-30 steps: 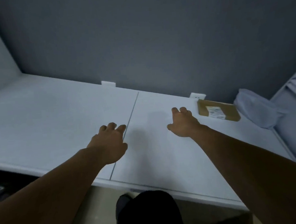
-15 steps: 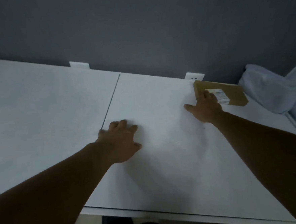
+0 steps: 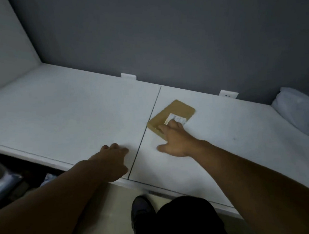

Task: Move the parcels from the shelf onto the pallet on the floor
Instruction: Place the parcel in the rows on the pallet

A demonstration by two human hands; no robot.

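Observation:
A flat brown cardboard parcel (image 3: pixel 177 111) with a white label lies on the white shelf (image 3: pixel 67 112), just right of the seam between its two panels. My right hand (image 3: pixel 175 141) rests on the parcel's near edge, its fingers laid straight over the label and the thumb spread out on the shelf. My left hand (image 3: pixel 111 160) lies flat on the shelf close to its front edge, left of the seam, holding nothing. The pallet is out of view.
A pale soft-wrapped parcel (image 3: pixel 299 110) lies at the shelf's far right against the grey wall. Two white brackets (image 3: pixel 128 76) stand along the back edge. Below the shelf's front edge are the floor, my dark shoe (image 3: pixel 140 207) and bagged items (image 3: pixel 1 180) at lower left.
My right hand has dragged the brown parcel from the back right of the shelf toward me and left, turning it. My left hand has slid nearer the front edge.

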